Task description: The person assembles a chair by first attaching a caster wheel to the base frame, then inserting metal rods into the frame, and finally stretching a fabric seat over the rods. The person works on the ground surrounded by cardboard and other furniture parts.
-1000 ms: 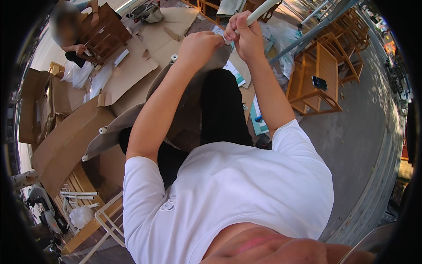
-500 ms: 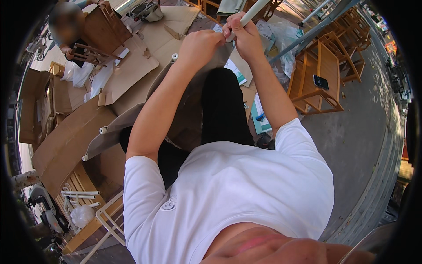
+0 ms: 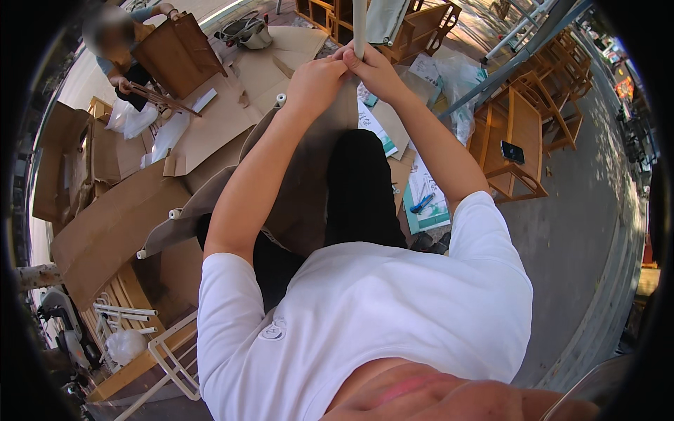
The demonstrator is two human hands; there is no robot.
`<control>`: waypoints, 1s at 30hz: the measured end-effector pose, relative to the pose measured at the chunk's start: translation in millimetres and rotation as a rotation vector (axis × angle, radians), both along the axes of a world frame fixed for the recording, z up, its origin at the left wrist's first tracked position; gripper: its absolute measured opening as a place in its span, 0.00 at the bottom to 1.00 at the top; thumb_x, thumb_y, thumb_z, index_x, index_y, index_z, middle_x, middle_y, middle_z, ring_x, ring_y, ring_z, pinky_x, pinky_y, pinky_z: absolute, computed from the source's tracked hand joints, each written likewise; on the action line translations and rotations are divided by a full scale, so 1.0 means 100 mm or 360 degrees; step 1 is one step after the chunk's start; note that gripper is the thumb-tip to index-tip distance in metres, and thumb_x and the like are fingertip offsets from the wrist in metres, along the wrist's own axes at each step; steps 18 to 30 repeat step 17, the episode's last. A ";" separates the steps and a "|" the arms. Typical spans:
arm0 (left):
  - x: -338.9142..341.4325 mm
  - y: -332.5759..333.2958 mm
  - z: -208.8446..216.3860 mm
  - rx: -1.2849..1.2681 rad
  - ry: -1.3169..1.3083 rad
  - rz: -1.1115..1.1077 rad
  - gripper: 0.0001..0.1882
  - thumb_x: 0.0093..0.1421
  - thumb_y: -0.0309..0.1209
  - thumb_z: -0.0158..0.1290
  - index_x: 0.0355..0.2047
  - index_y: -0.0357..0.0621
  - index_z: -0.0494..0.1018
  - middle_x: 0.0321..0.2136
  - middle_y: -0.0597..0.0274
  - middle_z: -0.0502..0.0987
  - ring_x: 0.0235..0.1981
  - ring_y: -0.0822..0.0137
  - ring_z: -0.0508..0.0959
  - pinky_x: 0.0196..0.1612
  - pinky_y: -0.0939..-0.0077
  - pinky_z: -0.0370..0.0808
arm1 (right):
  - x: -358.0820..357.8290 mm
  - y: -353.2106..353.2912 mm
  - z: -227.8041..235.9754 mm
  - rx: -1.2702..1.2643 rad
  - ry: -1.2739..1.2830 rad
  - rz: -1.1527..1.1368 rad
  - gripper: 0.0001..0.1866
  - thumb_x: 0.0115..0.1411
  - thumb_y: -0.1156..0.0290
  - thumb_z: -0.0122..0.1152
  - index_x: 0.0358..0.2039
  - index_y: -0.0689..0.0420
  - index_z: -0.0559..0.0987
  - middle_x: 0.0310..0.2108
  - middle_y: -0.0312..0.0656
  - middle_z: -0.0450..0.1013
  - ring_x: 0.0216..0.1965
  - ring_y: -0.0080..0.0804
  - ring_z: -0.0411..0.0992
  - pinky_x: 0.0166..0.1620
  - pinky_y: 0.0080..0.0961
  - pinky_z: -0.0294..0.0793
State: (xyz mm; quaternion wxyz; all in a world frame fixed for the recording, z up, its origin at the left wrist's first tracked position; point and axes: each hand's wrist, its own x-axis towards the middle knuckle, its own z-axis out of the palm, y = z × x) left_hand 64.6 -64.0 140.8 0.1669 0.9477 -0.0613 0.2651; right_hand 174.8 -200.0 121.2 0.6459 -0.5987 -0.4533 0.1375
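Observation:
Far out in front of me, my right hand point(image 3: 374, 74) is wrapped round the lower end of a white tube point(image 3: 359, 27). My left hand point(image 3: 317, 84) is closed against it, at the upper edge of a grey-brown fabric sheet point(image 3: 303, 165); its fingertips are mostly hidden. The sheet hangs over my lap, below my left forearm. Along its left side, white rod ends point(image 3: 281, 99) stick out of the fabric's folds. My black-trousered knee point(image 3: 359, 168) rises beside the sheet.
Cardboard point(image 3: 119, 224) lies to the left, above white tube frames point(image 3: 126, 316). At far left a person point(image 3: 130, 52) handles a brown wooden piece point(image 3: 181, 56). A blue cutter point(image 3: 422, 203) rests on printed sheets. Right, a phone point(image 3: 512, 152) sits on a wooden piece point(image 3: 495, 130).
The white tube has swung from slanting right to nearly upright. My two hands have come closer together, with the right one lower and further left. The other person's wooden piece has shifted slightly.

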 end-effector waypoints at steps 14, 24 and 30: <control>0.02 0.04 0.12 0.0095 0.0399 0.0212 0.10 0.57 0.37 0.60 0.34 0.46 0.80 0.30 0.50 0.81 0.35 0.47 0.81 0.38 0.52 0.77 | 0.04 0.10 0.05 -0.0041 0.0094 -0.0031 0.17 0.70 0.55 0.54 0.40 0.58 0.74 0.37 0.39 0.76 0.40 0.24 0.73 0.46 0.26 0.73; 0.08 0.09 0.04 0.0117 0.0401 0.0189 0.10 0.57 0.38 0.60 0.34 0.46 0.80 0.30 0.49 0.81 0.35 0.47 0.81 0.38 0.52 0.77 | 0.11 0.11 0.06 -0.0157 -0.0043 -0.0050 0.17 0.70 0.54 0.55 0.42 0.58 0.74 0.40 0.40 0.76 0.41 0.27 0.74 0.47 0.28 0.74; 0.08 0.09 0.04 0.0117 0.0401 0.0189 0.10 0.57 0.38 0.60 0.34 0.46 0.80 0.30 0.49 0.81 0.35 0.47 0.81 0.38 0.52 0.77 | 0.11 0.11 0.06 -0.0157 -0.0043 -0.0050 0.17 0.70 0.54 0.55 0.42 0.58 0.74 0.40 0.40 0.76 0.41 0.27 0.74 0.47 0.28 0.74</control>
